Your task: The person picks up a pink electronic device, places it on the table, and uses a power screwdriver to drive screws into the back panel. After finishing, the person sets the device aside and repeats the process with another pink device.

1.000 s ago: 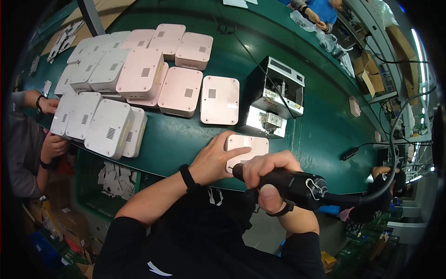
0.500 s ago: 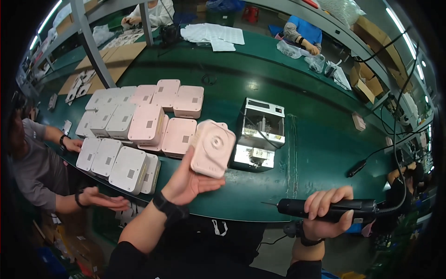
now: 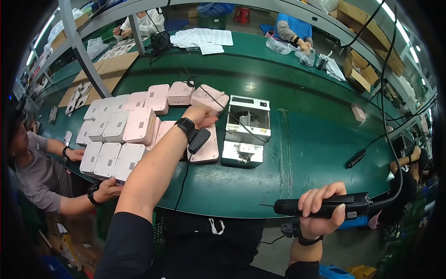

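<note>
At the far right end of a row of pink boxes, my left hand [image 3: 202,116] is against a pale pink box [image 3: 211,96] with rounded corners. The hand's fingers partly curl at its near edge, and the thumb is hidden. Another pink box [image 3: 206,148] lies nearer, partly behind my left wrist. My right hand [image 3: 322,204] is closed around a black electric screwdriver [image 3: 346,204], held level over the table's front edge with its thin bit pointing left. Between the hands stands a silver and black screw feeder [image 3: 247,121] with a clear window.
Grey-white boxes [image 3: 110,158] with slotted vents stand at the left; a co-worker's hand [image 3: 110,188] touches the nearest. A thin black cable crosses in front of the feeder. A black inline connector [image 3: 356,158] and a small pink part [image 3: 358,113] lie on the green table [image 3: 320,153] at right.
My left hand has carried the pink box away from me to the back of the row. My right hand keeps the screwdriver in place. The co-worker's near hand has reached the grey-white boxes.
</note>
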Motion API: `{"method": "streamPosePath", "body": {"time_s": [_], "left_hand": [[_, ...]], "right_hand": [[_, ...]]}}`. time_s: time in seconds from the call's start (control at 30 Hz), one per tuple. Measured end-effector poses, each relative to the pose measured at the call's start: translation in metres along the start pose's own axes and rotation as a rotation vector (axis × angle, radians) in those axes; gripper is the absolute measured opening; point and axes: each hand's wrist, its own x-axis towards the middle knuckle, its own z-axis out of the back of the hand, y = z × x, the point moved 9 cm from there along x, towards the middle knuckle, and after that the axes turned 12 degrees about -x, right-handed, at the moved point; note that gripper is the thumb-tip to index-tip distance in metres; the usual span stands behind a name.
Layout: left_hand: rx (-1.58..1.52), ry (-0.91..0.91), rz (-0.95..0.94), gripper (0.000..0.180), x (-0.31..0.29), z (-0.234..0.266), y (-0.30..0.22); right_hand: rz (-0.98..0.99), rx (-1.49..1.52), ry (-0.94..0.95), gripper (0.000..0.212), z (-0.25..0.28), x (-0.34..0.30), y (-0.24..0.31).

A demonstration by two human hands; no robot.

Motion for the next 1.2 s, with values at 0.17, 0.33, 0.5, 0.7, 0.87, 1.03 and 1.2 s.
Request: {"method": "streamPosePath", "body": {"time_s": [0.17, 0.33, 0.5, 0.7, 0.87, 1.03, 1.2], "left_hand": [[0.245, 0.015, -0.155, 0.035, 0.025, -0.003, -0.02], [1.825, 0.258, -0.524, 0.048, 0.028, -0.063, -0.042], [1.436, -0.12, -0.687, 0.063, 0.027, -0.044, -0.075], [1.776, -0.587, -0.883, 0.063, 0.023, 0.02, -0.103], [2.061, -0.514, -0.576, 0.07, 0.022, 0.01, -0.084], [2.018, -0.465, -0.378, 0.071, -0.014, 0.012, -0.085], [1.817, -0.173, -0.609, 0.061, -0.101, -0.035, -0.06]], "right_hand": [[-0.031, -0.016, 0.001, 0.043, 0.004, -0.004, -0.003], [-0.065, -0.041, 0.006, 0.043, 0.004, -0.006, -0.006], [-0.13, -0.037, -0.039, 0.047, 0.014, -0.013, -0.008], [-0.155, -0.021, -0.032, 0.048, 0.015, -0.015, -0.011], [-0.098, -0.065, 0.024, 0.043, 0.006, -0.016, -0.013], [-0.229, 0.002, 0.023, 0.046, -0.002, -0.02, -0.02], [-0.11, -0.056, 0.076, 0.042, -0.005, -0.021, -0.016]]}}
